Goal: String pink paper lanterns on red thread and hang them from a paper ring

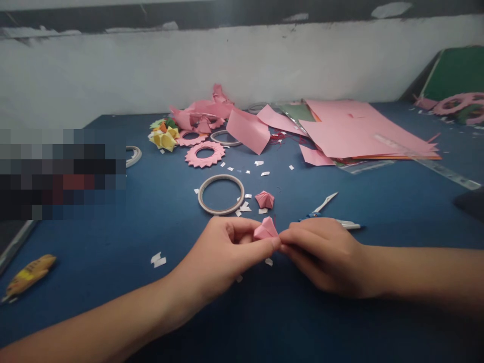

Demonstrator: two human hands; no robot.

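Note:
A small folded piece of pink paper (266, 229) is held above the table between my two hands. My left hand (223, 252) is closed, gripping it between thumb and fingers. From the other side, my right hand (328, 257) pinches the paper's right corner, its fingertips meeting my left thumb tip. A thin dark red line shows just beside the paper. Behind it, a pleated pink paper piece (264, 199) rests on the table. The tape roll (221, 212) lies flat to its left. Partly hidden behind my right hand is a pointed white-and-blue tool (325, 202).
White paper scraps (159, 260) dot the blue table (113, 242). Farther back are a pink paper ring (192, 157), yellow folded paper (165, 138) and large pink sheets (363, 131). A clear ruler (446, 171) lies right, a yellow striped object (30, 275) left. The left edge is pixelated.

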